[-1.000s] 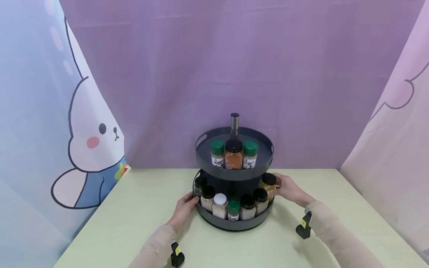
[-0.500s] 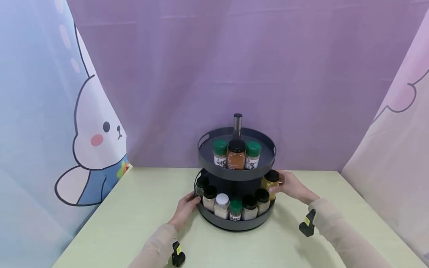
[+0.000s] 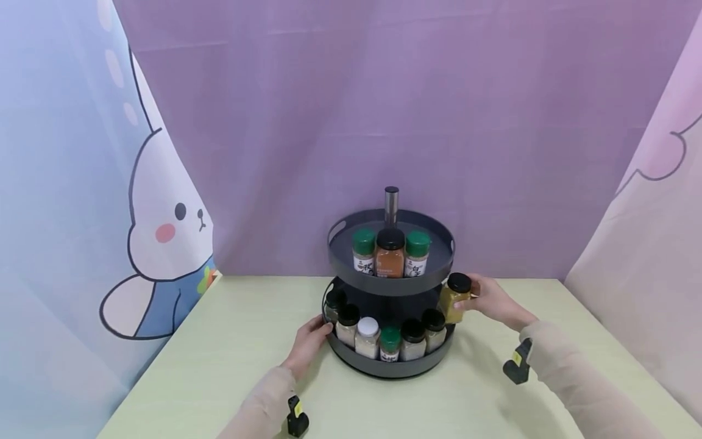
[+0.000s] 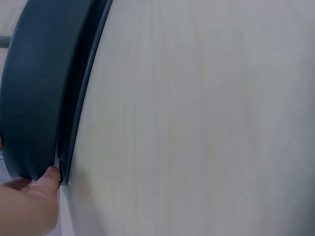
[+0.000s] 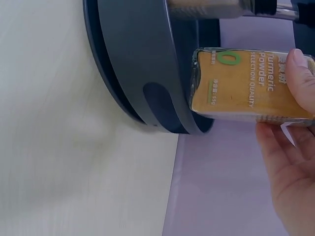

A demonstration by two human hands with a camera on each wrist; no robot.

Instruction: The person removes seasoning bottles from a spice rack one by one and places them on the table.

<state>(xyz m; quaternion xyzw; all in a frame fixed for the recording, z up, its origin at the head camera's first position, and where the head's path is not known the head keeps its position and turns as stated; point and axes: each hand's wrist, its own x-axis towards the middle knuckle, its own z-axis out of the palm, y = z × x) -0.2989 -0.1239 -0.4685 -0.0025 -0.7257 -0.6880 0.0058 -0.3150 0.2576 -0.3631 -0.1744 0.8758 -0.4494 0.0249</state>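
Note:
A dark grey two-tier spice turntable (image 3: 378, 368) stands on the table. My left hand (image 3: 309, 346) holds the left side of its lower tray; in the left wrist view the fingertips are at the tray wall (image 4: 37, 93), some hidden behind it. My right hand (image 3: 496, 302) grips a turmeric powder jar (image 3: 453, 299) with a black lid, thumb on one side and fingers on the other. The jar (image 5: 231, 83) is raised at the right edge of the lower tray, its base clear of the wall in the right wrist view.
Several jars stand in the lower tray, among them a white-lidded jar (image 3: 367, 337) and a green-lidded one (image 3: 390, 344). On the upper tray (image 3: 351, 274) are an orange-brown spice jar (image 3: 390, 256) and two green-lidded jars. A purple cloth (image 3: 274, 152) hangs behind.
My right hand has lifted the turmeric jar up and to the right from the lower tray. My left hand stays at the tray's left side. The head view has shifted slightly.

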